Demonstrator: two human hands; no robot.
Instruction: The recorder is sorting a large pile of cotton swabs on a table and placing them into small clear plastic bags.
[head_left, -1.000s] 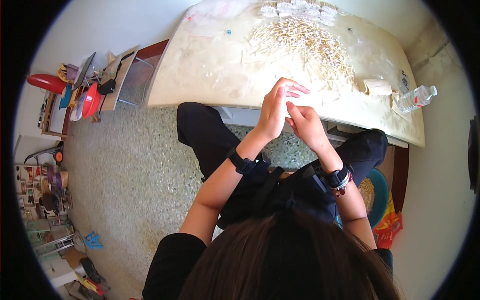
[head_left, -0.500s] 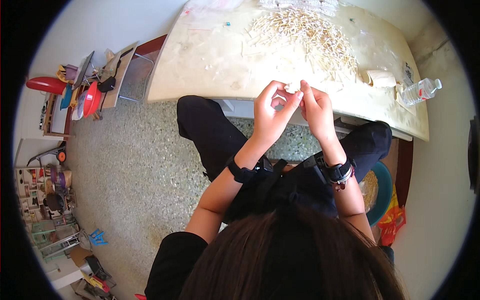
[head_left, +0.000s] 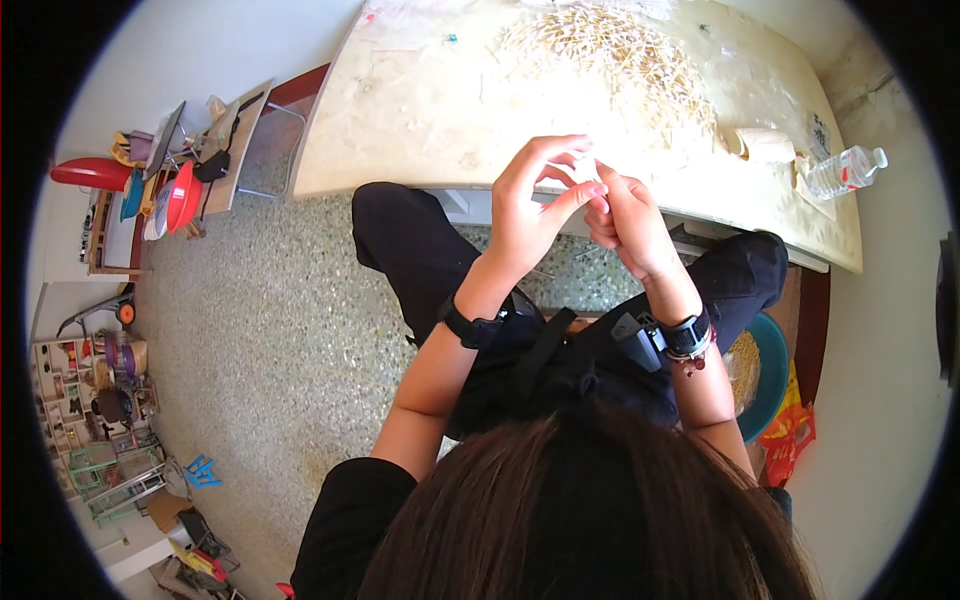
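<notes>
Over the near edge of the pale table [head_left: 400,150], my two hands meet fingertip to fingertip. Held between them is a small, soft-looking white piece [head_left: 583,172], washed out by glare, so its kind is unclear. My left hand [head_left: 525,205] has its fingers curved over the piece, with the thumb reaching to the right hand's fingers. My right hand [head_left: 635,222] is closed in a pinch, its lower fingers curled in. Beyond them lies a heap of thin pale sticks with white tips [head_left: 640,75], like cotton swabs.
On the table's right are a clear plastic bottle [head_left: 842,175] and a beige roll [head_left: 762,145]. A teal basin [head_left: 768,370] with a bag of pale sticks stands right of my legs, beside a red and yellow bag [head_left: 790,435]. A folding table [head_left: 238,150] stands far left.
My left hand has lifted slightly and its fingers arch higher. My right hand has turned, its lower fingers now curled in view. The white piece shows less.
</notes>
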